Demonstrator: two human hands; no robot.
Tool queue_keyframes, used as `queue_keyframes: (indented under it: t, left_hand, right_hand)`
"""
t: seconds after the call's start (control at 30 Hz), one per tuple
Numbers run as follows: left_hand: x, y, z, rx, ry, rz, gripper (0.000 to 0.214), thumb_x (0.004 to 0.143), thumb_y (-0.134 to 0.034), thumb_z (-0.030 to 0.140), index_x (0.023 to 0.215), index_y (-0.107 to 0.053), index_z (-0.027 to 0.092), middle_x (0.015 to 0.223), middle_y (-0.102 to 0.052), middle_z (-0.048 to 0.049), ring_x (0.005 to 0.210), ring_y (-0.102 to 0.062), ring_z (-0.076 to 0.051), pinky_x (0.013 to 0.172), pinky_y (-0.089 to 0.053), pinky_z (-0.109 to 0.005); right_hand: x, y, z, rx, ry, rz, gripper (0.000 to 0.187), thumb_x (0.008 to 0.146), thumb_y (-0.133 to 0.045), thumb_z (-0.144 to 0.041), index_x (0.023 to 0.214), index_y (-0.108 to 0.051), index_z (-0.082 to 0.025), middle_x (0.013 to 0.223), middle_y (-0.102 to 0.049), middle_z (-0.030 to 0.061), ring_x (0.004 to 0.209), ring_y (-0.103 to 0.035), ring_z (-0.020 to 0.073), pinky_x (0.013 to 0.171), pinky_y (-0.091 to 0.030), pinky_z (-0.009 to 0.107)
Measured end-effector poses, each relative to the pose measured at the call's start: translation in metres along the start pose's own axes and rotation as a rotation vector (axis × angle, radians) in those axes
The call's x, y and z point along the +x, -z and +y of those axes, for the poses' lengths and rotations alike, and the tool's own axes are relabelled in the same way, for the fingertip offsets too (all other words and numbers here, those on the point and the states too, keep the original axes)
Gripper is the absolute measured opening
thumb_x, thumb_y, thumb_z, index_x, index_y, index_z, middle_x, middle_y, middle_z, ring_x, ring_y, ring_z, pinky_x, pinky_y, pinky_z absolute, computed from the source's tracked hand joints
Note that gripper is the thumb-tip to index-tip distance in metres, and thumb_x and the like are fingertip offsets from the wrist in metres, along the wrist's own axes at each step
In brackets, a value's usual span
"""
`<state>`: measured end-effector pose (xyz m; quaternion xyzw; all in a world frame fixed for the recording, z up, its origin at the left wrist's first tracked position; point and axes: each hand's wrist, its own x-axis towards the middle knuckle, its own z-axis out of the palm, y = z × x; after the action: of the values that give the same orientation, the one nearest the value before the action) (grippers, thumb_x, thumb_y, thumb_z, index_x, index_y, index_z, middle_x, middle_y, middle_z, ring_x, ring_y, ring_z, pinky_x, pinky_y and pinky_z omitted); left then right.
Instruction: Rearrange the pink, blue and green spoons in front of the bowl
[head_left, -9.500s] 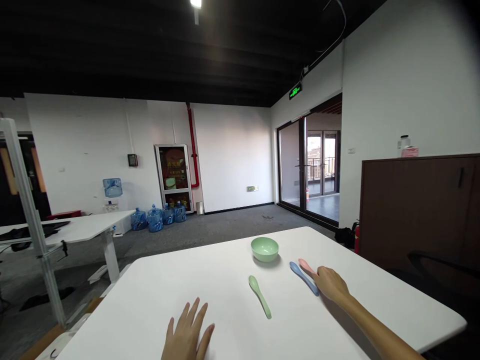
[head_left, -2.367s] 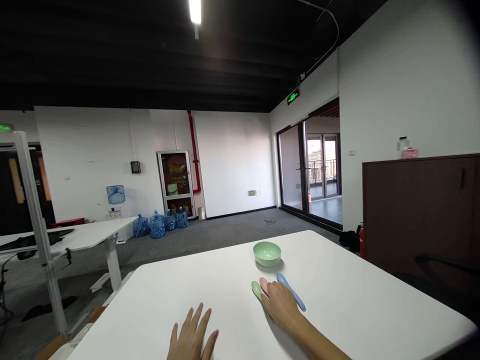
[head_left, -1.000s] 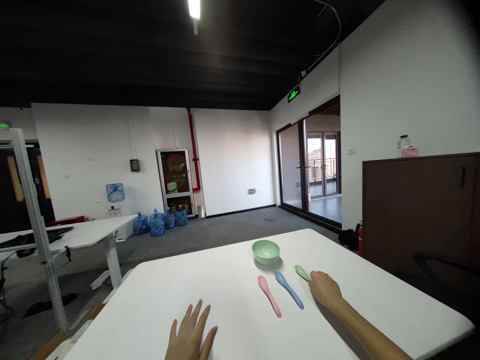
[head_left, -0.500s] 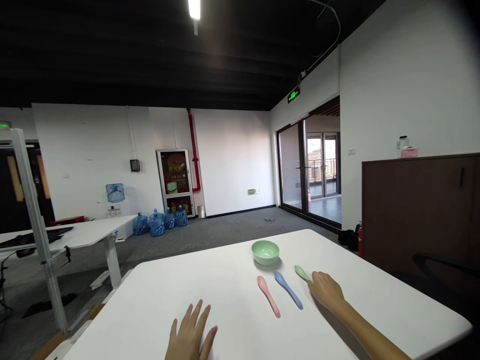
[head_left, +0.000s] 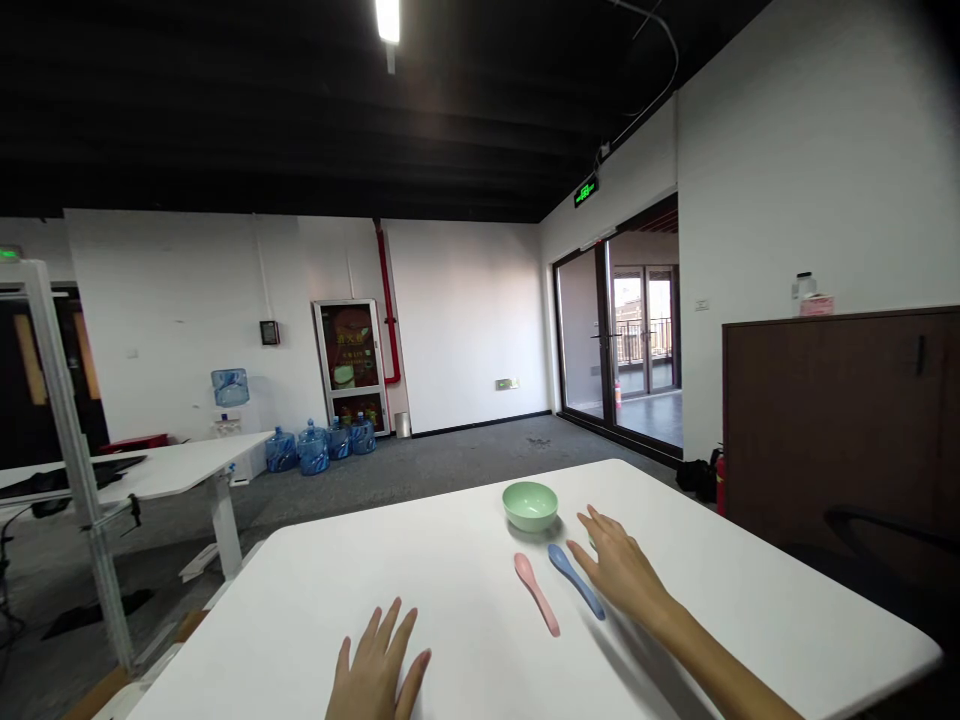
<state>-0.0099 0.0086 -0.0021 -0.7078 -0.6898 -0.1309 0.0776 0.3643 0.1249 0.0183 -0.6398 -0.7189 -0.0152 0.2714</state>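
Two spoons, blue spoon [head_left: 575,581] just beside right hand [head_left: 619,572], pink spoon [head_left: 537,594] beyond

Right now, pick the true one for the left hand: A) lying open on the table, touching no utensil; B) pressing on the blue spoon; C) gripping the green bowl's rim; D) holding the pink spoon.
A. The left hand lies open on the white table, apart from the pink spoon and the green bowl.
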Motion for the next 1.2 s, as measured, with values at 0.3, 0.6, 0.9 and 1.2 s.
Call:
queue_keyframes:
  t: [0.3,0.6,0.9,1.2]
  left_hand:
    - [-0.002,-0.004,-0.003,-0.017,-0.013,0.041,0.051,0.098,-0.038,0.042,0.146,-0.053,0.032,0.159,-0.049,-0.0055,0.149,-0.043,-0.033,0.116,-0.043,-0.062]
    - [-0.005,-0.011,-0.007,-0.037,-0.003,0.087,0.05,0.099,-0.039,0.044,0.146,-0.053,0.034,0.159,-0.052,-0.0059,0.149,-0.044,-0.032,0.117,-0.043,-0.062]
    - [-0.009,-0.011,-0.008,0.0,0.003,0.071,0.051,0.1,-0.037,0.044,0.147,-0.052,0.032,0.16,-0.05,-0.0059,0.149,-0.043,-0.033,0.116,-0.043,-0.063]
    - [-0.006,-0.007,-0.006,0.032,0.018,0.043,0.051,0.099,-0.037,0.043,0.147,-0.053,0.032,0.159,-0.049,-0.0046,0.149,-0.043,-0.032,0.116,-0.044,-0.062]
  right_hand:
    - [-0.037,-0.018,-0.037,0.125,0.107,-0.133,0.067,0.1,-0.04,-0.059,0.156,-0.047,-0.023,0.168,-0.033,0.0112,0.156,-0.028,0.0326,0.122,-0.031,0.052]
    - [-0.045,-0.028,-0.033,0.106,0.121,-0.156,0.066,0.1,-0.038,-0.058,0.155,-0.048,-0.022,0.166,-0.037,0.0124,0.154,-0.032,0.0342,0.121,-0.033,0.055]
    - [-0.044,-0.028,-0.034,0.105,0.117,-0.131,0.064,0.1,-0.039,-0.057,0.152,-0.052,-0.021,0.163,-0.041,0.0131,0.152,-0.036,0.0333,0.119,-0.036,0.053]
    - [-0.041,-0.03,-0.033,0.113,0.117,-0.107,0.063,0.1,-0.039,-0.057,0.148,-0.056,-0.02,0.159,-0.048,0.0137,0.149,-0.041,0.0332,0.116,-0.039,0.049]
